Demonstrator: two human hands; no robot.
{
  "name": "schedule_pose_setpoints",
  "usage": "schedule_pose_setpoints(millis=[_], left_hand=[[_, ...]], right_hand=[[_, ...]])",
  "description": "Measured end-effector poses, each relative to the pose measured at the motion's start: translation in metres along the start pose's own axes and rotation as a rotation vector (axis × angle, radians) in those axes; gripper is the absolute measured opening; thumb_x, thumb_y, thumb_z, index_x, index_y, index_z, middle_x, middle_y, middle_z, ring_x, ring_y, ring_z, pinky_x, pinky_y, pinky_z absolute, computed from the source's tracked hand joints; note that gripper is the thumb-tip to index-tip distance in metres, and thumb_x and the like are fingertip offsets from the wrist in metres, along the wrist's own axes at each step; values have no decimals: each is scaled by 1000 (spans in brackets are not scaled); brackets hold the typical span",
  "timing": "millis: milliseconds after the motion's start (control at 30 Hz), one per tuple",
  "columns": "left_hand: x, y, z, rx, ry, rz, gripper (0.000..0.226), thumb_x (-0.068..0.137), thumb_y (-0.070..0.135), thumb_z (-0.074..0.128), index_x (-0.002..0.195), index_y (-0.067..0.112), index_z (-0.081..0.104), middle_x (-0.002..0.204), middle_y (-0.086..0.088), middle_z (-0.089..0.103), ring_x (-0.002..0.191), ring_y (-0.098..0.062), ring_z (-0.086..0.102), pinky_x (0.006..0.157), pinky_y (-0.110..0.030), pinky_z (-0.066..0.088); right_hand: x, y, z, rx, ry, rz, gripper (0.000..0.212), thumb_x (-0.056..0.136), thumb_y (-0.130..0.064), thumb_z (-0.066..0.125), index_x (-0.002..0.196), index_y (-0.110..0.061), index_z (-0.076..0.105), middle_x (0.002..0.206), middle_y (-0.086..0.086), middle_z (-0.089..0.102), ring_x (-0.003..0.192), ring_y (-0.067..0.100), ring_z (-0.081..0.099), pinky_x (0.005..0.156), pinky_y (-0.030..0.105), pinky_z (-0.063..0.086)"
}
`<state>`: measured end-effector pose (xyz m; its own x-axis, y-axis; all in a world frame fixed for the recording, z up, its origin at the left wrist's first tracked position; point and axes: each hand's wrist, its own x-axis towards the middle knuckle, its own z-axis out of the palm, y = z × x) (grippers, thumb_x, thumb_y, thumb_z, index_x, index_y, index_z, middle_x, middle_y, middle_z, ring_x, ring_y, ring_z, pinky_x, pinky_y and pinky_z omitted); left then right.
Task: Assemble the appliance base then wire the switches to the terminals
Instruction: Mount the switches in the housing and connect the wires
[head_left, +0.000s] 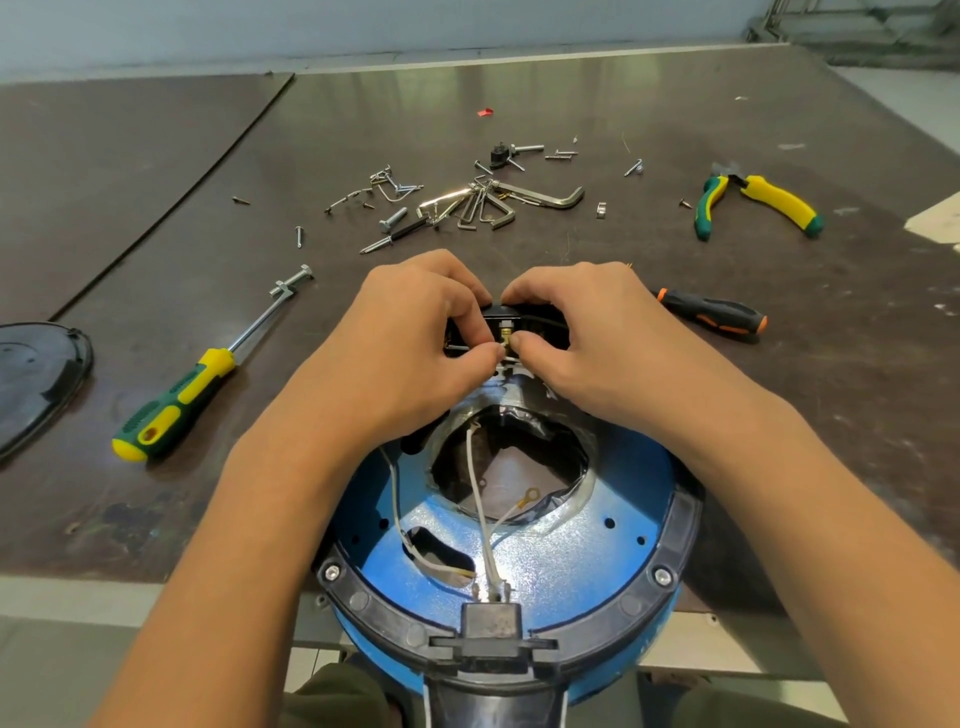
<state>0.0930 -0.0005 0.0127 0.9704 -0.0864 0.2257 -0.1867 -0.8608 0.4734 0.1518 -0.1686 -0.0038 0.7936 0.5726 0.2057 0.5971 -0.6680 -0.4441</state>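
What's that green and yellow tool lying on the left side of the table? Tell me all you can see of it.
It is a screwdriver with a chunky green handle, yellow inlays and a yellow butt end, plastic or rubber by its look. A shiny metal shaft runs from the handle up and to the right. Its tip meets a bolt-like metal piece. It lies flat and slantwise on the dark table, left of the hands; neither touches it.

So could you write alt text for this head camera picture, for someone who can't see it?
Two bare hands, left hand and right hand, pinch a small brass terminal at the far edge of an upturned blue appliance base with loose white wires. Behind lie a yellow-green screwdriver, pliers, hex keys and scattered screws on a dark table.
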Motion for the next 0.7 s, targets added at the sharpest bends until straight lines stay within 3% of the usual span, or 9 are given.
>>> schedule_pose_setpoints(millis=[133,300,500,600,700], left_hand=[[0,1,0,0,2,1,20,81,26,76,65,33,66,107,11,63,92,-1,59,81,-18,46],[0,0,-1,16,-2,-5,22,81,26,77,62,31,65,108,12,63,93,-2,59,79,-14,44],[0,-2,1,10,-16,20,14,82,28,75,70,28,68,109,10,60,95,-4,58,80,-19,44],[0,-4,1,7,-12,37,12,82,27,75,72,24,70,108,8,60,94,-7,58,80,-21,44],[-1,-5,1,5,-22,60,10,81,27,76,74,21,72,106,6,60,93,-8,58,79,-21,45]], right_hand=[[0,0,-1,-2,-1,5,33,93,-28,63,125,-24,65,116,-2,69,100,15,60,88,29,47],[0,0,-1,1,-4,3,33,93,-28,63,125,-24,64,114,-2,69,85,9,50,83,27,46],[-1,-2,-1,5,-13,11,34,93,-29,62,127,-23,63,117,-2,69,95,11,57,90,31,49],[-1,-3,-2,10,-21,22,35,92,-29,62,126,-22,63,119,-1,68,109,16,60,95,36,48],[0,-5,-3,17,-33,26,35,91,-29,62,125,-21,64,116,0,68,109,18,60,92,39,50]])
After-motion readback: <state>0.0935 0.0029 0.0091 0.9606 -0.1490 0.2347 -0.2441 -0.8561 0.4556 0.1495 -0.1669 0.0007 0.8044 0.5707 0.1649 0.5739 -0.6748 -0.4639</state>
